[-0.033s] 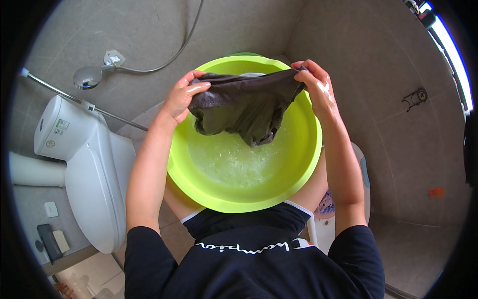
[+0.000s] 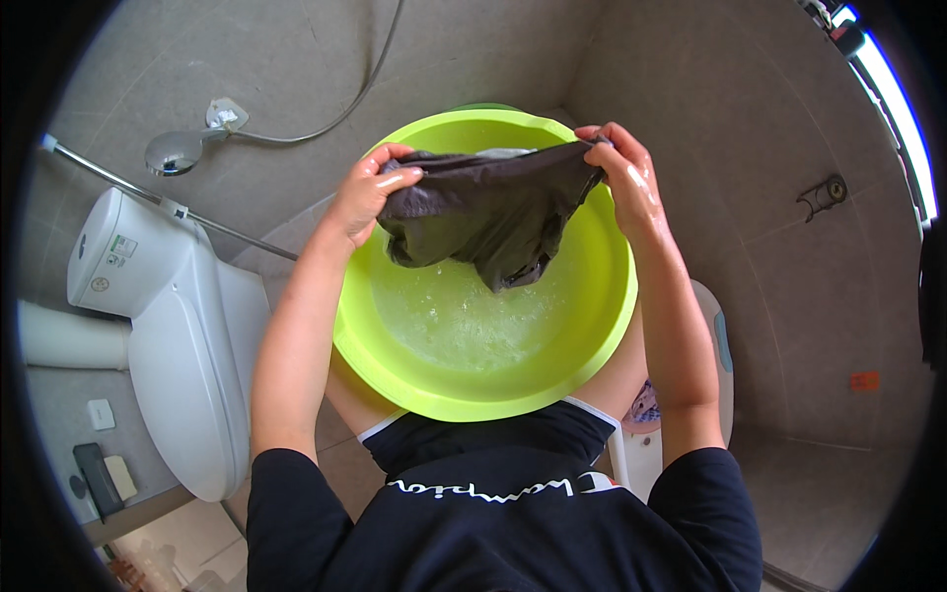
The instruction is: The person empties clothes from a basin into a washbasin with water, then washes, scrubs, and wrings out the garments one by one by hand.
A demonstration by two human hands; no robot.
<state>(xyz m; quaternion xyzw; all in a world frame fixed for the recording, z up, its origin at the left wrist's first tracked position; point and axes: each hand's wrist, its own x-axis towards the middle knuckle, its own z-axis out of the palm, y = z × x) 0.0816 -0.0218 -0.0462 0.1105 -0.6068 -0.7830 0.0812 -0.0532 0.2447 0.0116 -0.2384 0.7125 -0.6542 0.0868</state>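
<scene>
Wet dark grey shorts [image 2: 483,207] hang stretched over a lime-green basin [image 2: 483,403]. My left hand [image 2: 371,195] is closed on the left end of their top edge, thumb on the near side. At the right end, my right hand [image 2: 627,176] pinches the same edge, with white suds on its back. Two lower parts of the cloth droop toward the cloudy water [image 2: 464,321] in the basin. Behind the shorts a bit of something pale [image 2: 508,153] shows, too little to name. The basin's far inner side is partly hidden by the cloth.
To the left are a white toilet [image 2: 187,385], a metal rail [image 2: 118,180] and a shower head [image 2: 175,153] with its hose. A white object with a blue-green edge [image 2: 712,306] stands by my right arm. A metal holder [image 2: 821,197] is on the right wall.
My left hand has shifted slightly to the right, toward my right hand, so the shorts are a little less stretched. The water surface looks more rippled.
</scene>
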